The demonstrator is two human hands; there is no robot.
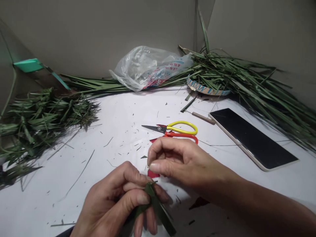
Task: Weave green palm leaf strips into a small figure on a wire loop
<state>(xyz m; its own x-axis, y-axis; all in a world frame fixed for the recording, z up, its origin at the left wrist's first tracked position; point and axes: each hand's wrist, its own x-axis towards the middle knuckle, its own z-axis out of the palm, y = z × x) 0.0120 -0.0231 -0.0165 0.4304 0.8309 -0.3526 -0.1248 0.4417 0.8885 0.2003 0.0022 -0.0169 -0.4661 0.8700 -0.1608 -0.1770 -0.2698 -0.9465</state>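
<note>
My left hand (118,197) pinches a folded green leaf strip (159,207) between thumb and fingers, near the bottom middle. One end of the strip hangs down to the right. Just above it, my right hand (175,161) is closed, thumb against forefinger; whatever it may hold is too small to make out. Behind the right hand lie scissors (161,128) with one yellow and one red handle, blades pointing left. A red piece (153,173) shows on the white surface between my hands.
Woven leaf pieces (46,118) pile up at the left. Long leaf strips (237,72) heap at the back right, beside a clear plastic bag (145,67) and a patterned curved band (207,88). A thin-handled tool (203,118) lies by a tablet-like device (254,138). Leaf scraps are scattered about.
</note>
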